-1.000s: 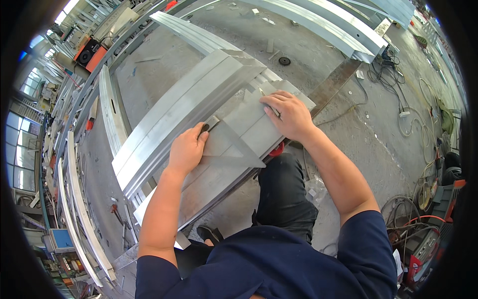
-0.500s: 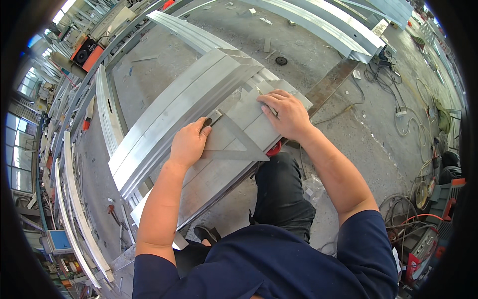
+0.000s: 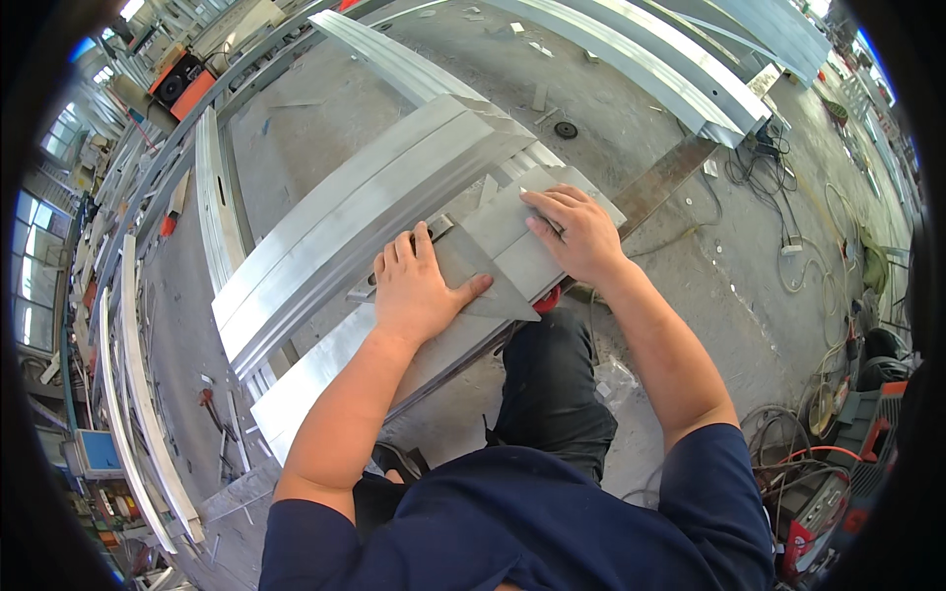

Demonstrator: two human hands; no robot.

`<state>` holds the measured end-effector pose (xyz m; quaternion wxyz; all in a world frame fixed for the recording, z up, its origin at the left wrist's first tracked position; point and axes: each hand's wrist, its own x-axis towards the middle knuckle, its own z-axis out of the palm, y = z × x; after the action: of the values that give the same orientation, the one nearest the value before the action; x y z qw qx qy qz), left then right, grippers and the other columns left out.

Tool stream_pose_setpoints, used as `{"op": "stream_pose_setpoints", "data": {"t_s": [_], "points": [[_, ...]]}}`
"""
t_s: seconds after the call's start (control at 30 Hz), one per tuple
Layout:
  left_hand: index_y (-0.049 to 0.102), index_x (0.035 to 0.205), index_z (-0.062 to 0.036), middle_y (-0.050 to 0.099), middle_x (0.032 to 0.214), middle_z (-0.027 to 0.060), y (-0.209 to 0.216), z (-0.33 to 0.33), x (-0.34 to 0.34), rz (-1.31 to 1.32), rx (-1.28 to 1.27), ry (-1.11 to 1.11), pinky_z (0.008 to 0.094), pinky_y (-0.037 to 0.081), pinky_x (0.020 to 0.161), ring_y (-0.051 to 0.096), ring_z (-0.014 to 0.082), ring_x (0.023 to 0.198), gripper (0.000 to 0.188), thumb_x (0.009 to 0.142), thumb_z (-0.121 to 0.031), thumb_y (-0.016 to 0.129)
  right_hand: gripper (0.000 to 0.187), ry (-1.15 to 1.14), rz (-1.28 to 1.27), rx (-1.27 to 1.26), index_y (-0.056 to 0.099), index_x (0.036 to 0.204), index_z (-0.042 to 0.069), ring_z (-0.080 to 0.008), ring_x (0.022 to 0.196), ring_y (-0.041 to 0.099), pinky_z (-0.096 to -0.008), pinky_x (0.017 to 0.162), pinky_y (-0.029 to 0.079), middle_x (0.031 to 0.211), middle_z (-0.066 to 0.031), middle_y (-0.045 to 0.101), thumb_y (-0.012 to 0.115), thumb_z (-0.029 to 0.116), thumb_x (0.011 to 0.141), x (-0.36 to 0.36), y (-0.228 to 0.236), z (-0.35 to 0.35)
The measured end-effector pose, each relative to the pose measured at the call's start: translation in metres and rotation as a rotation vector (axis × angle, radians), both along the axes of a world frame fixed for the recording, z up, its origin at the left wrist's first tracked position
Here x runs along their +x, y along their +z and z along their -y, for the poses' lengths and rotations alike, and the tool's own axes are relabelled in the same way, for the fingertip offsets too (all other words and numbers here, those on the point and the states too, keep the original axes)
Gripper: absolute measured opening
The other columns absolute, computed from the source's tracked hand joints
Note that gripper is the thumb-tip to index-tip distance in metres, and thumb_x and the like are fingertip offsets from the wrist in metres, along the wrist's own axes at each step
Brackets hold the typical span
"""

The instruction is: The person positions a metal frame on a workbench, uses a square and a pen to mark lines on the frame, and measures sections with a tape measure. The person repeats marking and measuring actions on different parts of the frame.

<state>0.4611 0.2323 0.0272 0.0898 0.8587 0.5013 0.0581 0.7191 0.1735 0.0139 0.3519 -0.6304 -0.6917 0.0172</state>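
My left hand (image 3: 419, 291) lies spread over a metal triangle square (image 3: 512, 303), with its thumb stretched out to the right. Under the square is a flat grey metal panel (image 3: 537, 258); much of the square is hidden by the hand. My right hand (image 3: 579, 229) rests on the panel's far right part, its fingers curled round a thin pointed tool whose light tip (image 3: 523, 193) just shows. Its kind cannot be made out. Beyond my left hand stands a long folded silver metal profile (image 3: 360, 192), next to the panel.
Long metal channels (image 3: 631, 54) lie at the far right, near a rusty steel bar (image 3: 675, 167). A black disc (image 3: 566, 130) lies on the floor. Cables (image 3: 778, 172) and power tools (image 3: 838, 483) are along the right. Several curved metal strips (image 3: 148, 394) stand at the left.
My left hand has gone from pinching the square's far-left edge to lying spread on top of it, further right. The square sits slightly turned. My right hand has stayed close to its place.
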Motion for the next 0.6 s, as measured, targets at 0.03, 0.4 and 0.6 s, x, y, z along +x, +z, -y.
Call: {"op": "stream_pose_setpoints", "data": {"t_s": [0.03,0.4,0.6], "points": [[0.035,0.159,0.0091,0.046,0.152,0.0266,0.000,0.000,-0.001,-0.002,0.003,0.001,0.0544,0.029,0.123,0.043,0.0434,0.144,0.126,0.080,-0.083,0.072,0.028,0.010,0.033,0.037,0.073,0.127,0.010,-0.0324,0.118,0.067,-0.0443,0.101,0.054,0.116,-0.0112,0.076,0.068,0.021,0.101,-0.001,-0.001,0.000],[0.039,0.157,0.0077,0.051,0.149,0.0250,0.007,-0.002,0.002,0.019,-0.009,0.015,0.0528,0.034,0.121,0.046,0.0422,0.142,0.125,0.077,-0.080,0.078,0.025,0.131,-0.278,-0.185,0.078,0.118,0.008,-0.0368,0.105,0.070,-0.0433,0.094,0.055,0.107,-0.0166,0.077,0.072,0.021,0.098,-0.043,0.009,-0.034],[0.039,0.156,0.0071,0.051,0.148,0.0251,0.001,-0.003,0.002,0.002,0.015,0.003,0.0530,0.035,0.120,0.048,0.0421,0.141,0.126,0.076,-0.082,0.076,0.026,0.208,-0.139,-0.121,0.079,0.118,0.008,-0.0355,0.108,0.068,-0.0442,0.096,0.054,0.107,-0.0161,0.076,0.073,0.021,0.096,-0.039,0.008,-0.025]]}}
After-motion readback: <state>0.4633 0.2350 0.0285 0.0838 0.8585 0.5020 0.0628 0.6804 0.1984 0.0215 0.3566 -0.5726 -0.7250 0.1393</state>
